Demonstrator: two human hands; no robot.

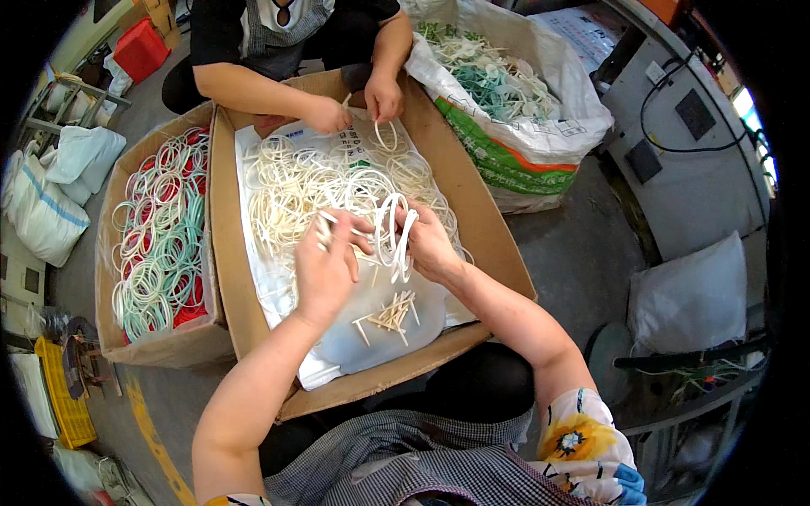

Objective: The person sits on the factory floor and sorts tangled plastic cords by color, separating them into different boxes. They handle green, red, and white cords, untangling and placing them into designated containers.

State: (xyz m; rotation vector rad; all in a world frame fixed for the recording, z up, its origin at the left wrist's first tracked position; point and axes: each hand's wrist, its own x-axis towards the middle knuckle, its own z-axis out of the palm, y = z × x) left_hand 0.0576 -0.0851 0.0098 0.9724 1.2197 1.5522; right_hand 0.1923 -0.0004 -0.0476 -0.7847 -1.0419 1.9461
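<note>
My right hand [430, 244] is closed on several white plastic rings [393, 240], which hang upright from its fingers. To its left, my left hand [325, 274] is raised with fingers curled, slightly blurred. Small cream sticks [324, 229] show between its fingers. Behind both hands a heap of loose cream-white rings [304, 194] fills the far part of an open cardboard box [498, 253]. Closer to me, a small pile of short cream sticks [392, 316] lies on a pale sheet [337, 358] inside the box.
Across the box, a co-worker's hands [384, 99] handle a ring. On the left stands a carton [160, 346] of green, white and red rings. A large woven sack [531, 160] of pale and green pieces stands at far right, near a grey cabinet [709, 169].
</note>
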